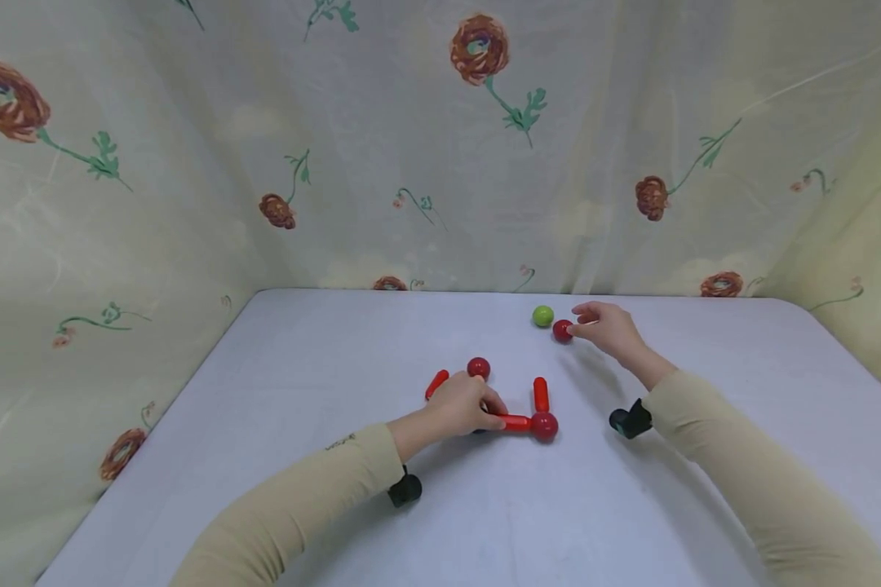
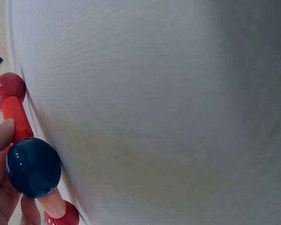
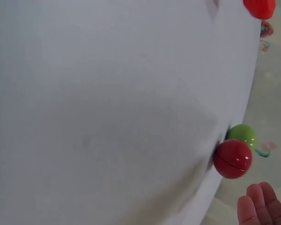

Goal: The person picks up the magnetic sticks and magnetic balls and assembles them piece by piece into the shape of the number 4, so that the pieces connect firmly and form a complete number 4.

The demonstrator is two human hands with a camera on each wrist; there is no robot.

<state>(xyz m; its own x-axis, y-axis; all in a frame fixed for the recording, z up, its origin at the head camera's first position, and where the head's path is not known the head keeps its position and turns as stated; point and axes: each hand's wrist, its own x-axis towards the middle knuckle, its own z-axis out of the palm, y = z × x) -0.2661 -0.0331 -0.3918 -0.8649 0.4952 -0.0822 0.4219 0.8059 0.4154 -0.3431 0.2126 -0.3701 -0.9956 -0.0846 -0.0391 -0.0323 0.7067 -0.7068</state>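
Note:
My left hand [image 1: 458, 405] pinches a red rod [image 1: 515, 423] between thumb and fingers. One end of that rod meets a red ball [image 1: 544, 426]; its other end meets a dark blue ball [image 2: 33, 168], mostly hidden under the hand in the head view. A paler orange-red rod [image 2: 53, 204] runs from the blue ball to another red ball [image 1: 479, 368]. My right hand [image 1: 608, 330] hovers beside a loose red ball [image 1: 562, 330], its fingers slightly bent. In the right wrist view a gap shows between those fingers [image 3: 247, 211] and the ball.
A green ball [image 1: 543, 316] lies next to the loose red one near the table's back edge. Another red rod [image 1: 541, 395] stands off the right-hand joined ball, and one more red rod [image 1: 436, 384] shows behind my left hand. Flowered cloth [image 1: 411, 147] hangs behind the white table [image 1: 323, 350].

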